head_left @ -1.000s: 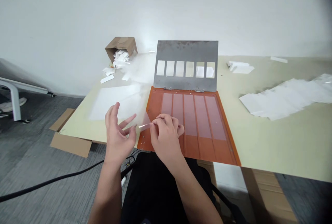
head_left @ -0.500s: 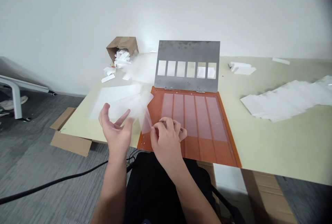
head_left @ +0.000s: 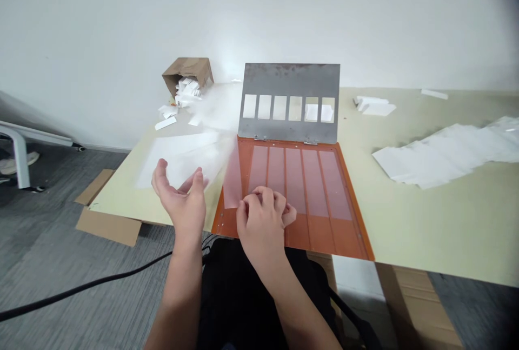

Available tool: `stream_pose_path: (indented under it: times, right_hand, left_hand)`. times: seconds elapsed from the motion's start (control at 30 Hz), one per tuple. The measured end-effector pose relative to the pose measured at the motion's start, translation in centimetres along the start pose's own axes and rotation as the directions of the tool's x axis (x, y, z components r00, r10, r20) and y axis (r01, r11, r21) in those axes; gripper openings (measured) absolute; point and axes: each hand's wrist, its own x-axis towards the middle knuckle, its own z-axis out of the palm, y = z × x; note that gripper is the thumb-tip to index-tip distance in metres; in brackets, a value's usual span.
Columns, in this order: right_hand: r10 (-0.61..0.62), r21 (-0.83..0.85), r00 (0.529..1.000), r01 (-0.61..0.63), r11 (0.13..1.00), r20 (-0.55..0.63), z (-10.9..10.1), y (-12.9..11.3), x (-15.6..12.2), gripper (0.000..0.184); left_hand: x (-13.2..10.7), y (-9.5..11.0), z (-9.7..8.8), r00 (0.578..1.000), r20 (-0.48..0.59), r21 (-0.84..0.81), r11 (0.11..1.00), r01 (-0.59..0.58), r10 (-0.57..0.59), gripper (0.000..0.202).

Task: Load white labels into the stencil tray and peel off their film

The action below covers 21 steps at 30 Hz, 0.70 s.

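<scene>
My right hand [head_left: 263,220] is closed, its thumb and fingertips pinching the lower right corner of a thin translucent film strip [head_left: 232,179]. That strip overlaps the left edge of an orange slotted board [head_left: 336,236]. Several similar film strips [head_left: 294,177] lie side by side in the board's slots. Hinged to its far edge, a grey metal plate [head_left: 290,79] with a row of rectangular windows stands raised. My left hand [head_left: 180,193] hovers palm up with fingers apart, holding nothing. Under and beyond it lie loose translucent sheets [head_left: 170,155] on the table.
A tipped cardboard box [head_left: 194,66] spills white pieces at the back left. At the back right sits a small stack of white pieces [head_left: 375,105]. Overlapping white sheets [head_left: 441,155] spread along the right of the table [head_left: 425,231]. A black cable [head_left: 101,279] crosses the floor.
The film strip in my right hand has swung from a slanted, bunched position to lying straighter along the board's left side. My left hand stays open, barely moved. The view shifted slightly.
</scene>
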Motion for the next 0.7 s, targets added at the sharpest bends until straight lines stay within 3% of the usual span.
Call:
stream_pose_path:
  times: [0.4,0.53,0.7]
  right_hand:
    - [-0.021,-0.137,0.997,0.012,0.990,-0.071,0.4,-0.6,-0.6,0.013]
    - [-0.005,-0.132,0.999,-0.002,0.991,-0.054,0.4,-0.6,-0.6,0.011]
    - [-0.017,-0.124,0.999,0.011,0.992,-0.045,0.6,-0.6,-0.6,0.015]
  left_hand:
    - [0.7,-0.4,1.3,0.999,-0.026,0.021,1.000,-0.021,0.022,0.076]
    - [1.0,0.0,1.2,0.983,-0.017,0.095,0.979,-0.180,0.182,0.073]
    - [1.4,0.3,0.1,0.905,0.029,0.205,0.884,-0.421,0.424,0.072]
